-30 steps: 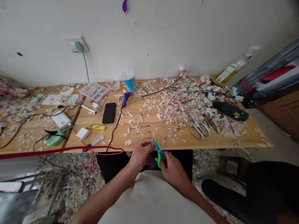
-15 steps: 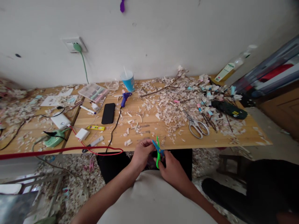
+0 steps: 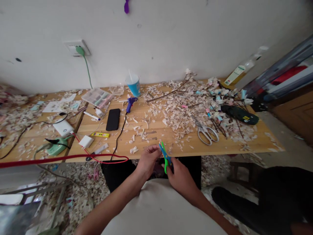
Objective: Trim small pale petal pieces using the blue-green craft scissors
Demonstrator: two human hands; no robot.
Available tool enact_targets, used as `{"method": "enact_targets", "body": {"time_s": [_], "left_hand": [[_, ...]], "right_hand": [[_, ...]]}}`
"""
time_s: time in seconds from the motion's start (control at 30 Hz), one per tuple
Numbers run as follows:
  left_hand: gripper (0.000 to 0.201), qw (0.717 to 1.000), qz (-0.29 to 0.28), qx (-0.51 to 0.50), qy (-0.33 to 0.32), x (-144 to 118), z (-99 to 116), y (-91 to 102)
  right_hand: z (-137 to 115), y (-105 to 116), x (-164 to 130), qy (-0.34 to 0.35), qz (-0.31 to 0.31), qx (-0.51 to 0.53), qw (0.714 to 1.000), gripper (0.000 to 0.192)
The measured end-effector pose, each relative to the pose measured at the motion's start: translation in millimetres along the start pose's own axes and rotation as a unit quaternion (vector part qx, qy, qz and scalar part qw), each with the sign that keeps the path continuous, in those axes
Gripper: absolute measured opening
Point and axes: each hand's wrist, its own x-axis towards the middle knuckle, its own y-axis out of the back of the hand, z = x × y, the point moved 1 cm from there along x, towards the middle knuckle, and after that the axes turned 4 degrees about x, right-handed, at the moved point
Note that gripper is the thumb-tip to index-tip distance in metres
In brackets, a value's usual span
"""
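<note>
On the wooden table (image 3: 171,138) lie many pale scraps (image 3: 181,114). A black phone (image 3: 113,119) is beside a purple glue gun (image 3: 130,103), and a blue cup (image 3: 133,84) stands near the wall. Silver scissors (image 3: 207,133) lie right, near a dark green tool (image 3: 241,114).

1. Both forearms are left bare; no sleeves, cuffs or gloves are seen on the left hand (image 3: 148,160) or the right hand (image 3: 179,176).
2. No rings, watch or bracelets are seen at the wrists.
3. A pale, off-white garment (image 3: 161,209) is worn over the torso.
4. Dark clothing is seen at the knees, beneath the hands.
</note>
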Motion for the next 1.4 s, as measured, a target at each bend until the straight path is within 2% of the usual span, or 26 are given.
{"method": "enact_targets", "body": {"time_s": [0.3, 0.47, 0.63, 0.83, 0.97, 1.07, 1.23, 1.3, 1.4], "left_hand": [[0.024, 0.999, 0.011, 0.053, -0.002, 2, -2, 12.4], [0.025, 0.996, -0.013, 0.092, -0.013, 5, -2, 18.6], [0.025, 0.988, -0.021, 0.153, -0.017, 5, 10, 18.7], [0.027, 0.975, -0.056, 0.212, 0.016, 6, 24, 21.8], [0.027, 0.980, -0.034, 0.196, 0.007, 10, 20, 24.8], [0.028, 0.987, -0.028, 0.160, 0.006, 12, 14, 22.9], [0.029, 0.983, -0.024, 0.181, -0.013, 7, 10, 24.2], [0.029, 0.972, -0.019, 0.233, -0.024, 0, 4, 32.5], [0.029, 0.953, -0.064, 0.294, -0.016, -11, -17, 49.8]], "right_hand": [[0, 2, 0, -0.012, -0.009, -0.014, 1.000, 0.017], [2, 2, 1, -0.005, -0.005, -0.007, 1.000, 0.015], [5, 1, 1, -0.003, 0.007, -0.016, 1.000, 0.016], [15, 5, 4, 0.002, 0.004, -0.012, 1.000, 0.014], [32, 12, 6, -0.017, 0.030, 0.014, 0.999, 0.015], [36, 12, 2, -0.002, 0.033, 0.042, 0.999, 0.014], [38, 6, -17, 0.057, -0.024, 0.047, 0.997, 0.021], [50, 0, -24, 0.065, -0.068, 0.028, 0.995, 0.020], [78, -12, -26, 0.073, -0.114, -0.030, 0.990, 0.028]]}}
